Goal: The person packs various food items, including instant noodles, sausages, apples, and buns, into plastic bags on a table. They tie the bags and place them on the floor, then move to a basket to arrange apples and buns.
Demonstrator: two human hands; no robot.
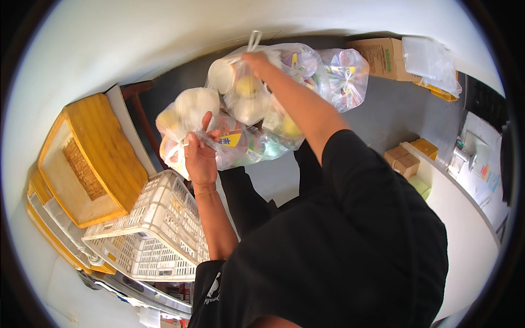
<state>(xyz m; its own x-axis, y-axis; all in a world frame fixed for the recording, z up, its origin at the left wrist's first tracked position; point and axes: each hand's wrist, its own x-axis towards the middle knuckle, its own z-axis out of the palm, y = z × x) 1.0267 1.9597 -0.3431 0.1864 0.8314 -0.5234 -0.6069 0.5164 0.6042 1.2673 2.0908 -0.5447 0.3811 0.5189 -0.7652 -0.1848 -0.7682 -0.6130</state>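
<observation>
My right hand (255,63) grips the gathered top of a clear plastic bag (246,92), with a handle loop sticking up above the fingers. Inside that bag show a round yellow fruit and whitish rounded items. My left hand (201,158) has its fingers apart beside the knot of another clear bag (197,104), at the left end of the row; whether it touches the film is hard to see. Colourfully printed packages (229,137) show through the plastic below. Further right lies a knotted clear bag (348,80) of printed packages.
A yellow crate (110,143) rests on a white slatted plastic crate (164,221) at left. A cardboard box (377,57) stands by the wall at upper right, with clear plastic (430,61) beside it. Small brown boxes (402,160) sit near a white panel (455,229) at right.
</observation>
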